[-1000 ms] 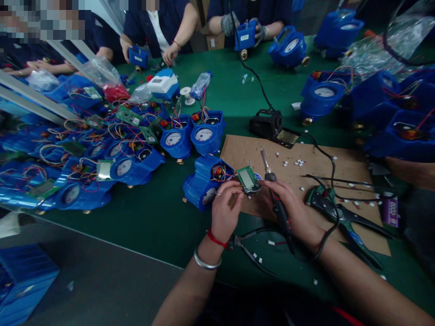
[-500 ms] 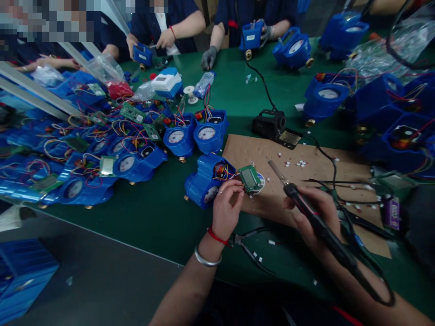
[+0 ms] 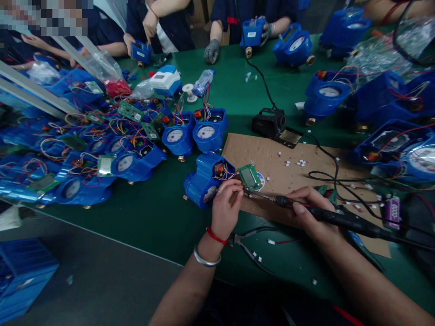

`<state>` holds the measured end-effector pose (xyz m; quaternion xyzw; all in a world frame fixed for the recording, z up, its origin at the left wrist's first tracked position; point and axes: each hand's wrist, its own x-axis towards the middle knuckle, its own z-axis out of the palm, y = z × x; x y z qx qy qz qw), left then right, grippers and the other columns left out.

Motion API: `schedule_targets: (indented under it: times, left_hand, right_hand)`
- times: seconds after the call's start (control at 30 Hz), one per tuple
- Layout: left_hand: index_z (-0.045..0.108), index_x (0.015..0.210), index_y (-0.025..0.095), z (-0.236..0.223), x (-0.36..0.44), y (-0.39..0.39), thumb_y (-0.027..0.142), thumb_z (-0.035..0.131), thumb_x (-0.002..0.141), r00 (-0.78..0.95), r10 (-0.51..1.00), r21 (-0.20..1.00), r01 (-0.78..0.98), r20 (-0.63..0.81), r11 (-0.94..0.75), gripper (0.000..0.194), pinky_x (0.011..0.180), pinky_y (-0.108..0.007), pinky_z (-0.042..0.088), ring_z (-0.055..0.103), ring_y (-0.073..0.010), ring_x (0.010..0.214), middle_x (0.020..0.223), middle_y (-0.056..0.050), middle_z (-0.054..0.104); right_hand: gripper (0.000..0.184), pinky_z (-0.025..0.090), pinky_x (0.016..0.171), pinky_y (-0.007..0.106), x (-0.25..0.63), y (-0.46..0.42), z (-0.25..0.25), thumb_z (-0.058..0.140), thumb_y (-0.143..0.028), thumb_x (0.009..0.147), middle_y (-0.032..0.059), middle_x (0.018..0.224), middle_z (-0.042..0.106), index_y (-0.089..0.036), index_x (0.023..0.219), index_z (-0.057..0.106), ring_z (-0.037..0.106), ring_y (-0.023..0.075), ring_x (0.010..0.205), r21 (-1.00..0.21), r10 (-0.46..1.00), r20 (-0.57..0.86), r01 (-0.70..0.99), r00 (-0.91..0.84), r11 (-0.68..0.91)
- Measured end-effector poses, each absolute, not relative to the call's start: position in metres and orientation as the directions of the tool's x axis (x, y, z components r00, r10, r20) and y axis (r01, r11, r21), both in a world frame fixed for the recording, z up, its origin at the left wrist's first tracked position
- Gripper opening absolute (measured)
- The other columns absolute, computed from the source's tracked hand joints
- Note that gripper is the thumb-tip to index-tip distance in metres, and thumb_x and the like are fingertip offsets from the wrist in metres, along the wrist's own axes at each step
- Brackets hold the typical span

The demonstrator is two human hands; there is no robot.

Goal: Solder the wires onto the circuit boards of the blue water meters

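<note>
My left hand (image 3: 227,206) is closed in a pinch on thin wires (image 3: 239,178) at the lower left edge of a green circuit board (image 3: 250,177) with a grey display. The wires run from a blue water meter (image 3: 201,177) lying tilted beside the hand. In my right hand (image 3: 314,213) is a black soldering iron (image 3: 335,218), fingers wrapped round its handle. The iron lies nearly level, its tip close to my left fingertips and the board's lower edge; whether it touches cannot be made out. A round white sticker (image 3: 260,182) shows partly behind the board.
Cardboard (image 3: 272,156) with small white connectors lies under the work. Pliers (image 3: 249,246) rest near me. A black iron stand (image 3: 270,121) is beyond. Wired blue meters (image 3: 124,163) crowd the left, more (image 3: 394,140) the right. A co-worker's gloved hand (image 3: 211,51) is across the table.
My right hand has swung the soldering iron down and left, bringing its tip from over the cardboard to the board's lower edge. My left hand has stayed nearly still.
</note>
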<state>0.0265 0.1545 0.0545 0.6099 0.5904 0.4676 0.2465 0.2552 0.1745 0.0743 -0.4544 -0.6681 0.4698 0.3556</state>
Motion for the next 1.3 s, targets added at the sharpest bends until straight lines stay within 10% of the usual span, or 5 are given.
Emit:
schedule_targets:
  times: [1.3]
  left_hand:
    - [0.059,0.089,0.018,0.0511,0.0257,0.1536,0.014,0.053,0.087,-0.133,0.950,0.862,0.468,0.284,-0.193,0.008,0.090,-0.039,0.048,0.057,-0.0172,0.100,0.105,-0.006,0.058]
  right_hand:
    - [0.016,0.036,0.046,0.026,0.2467,0.1804,0.0703,0.054,-0.039,0.087,-0.0002,0.060,0.060,-0.024,0.092,0.057,0.052,0.0144,0.051,-0.980,0.959,0.002,0.191,-0.284,0.058]
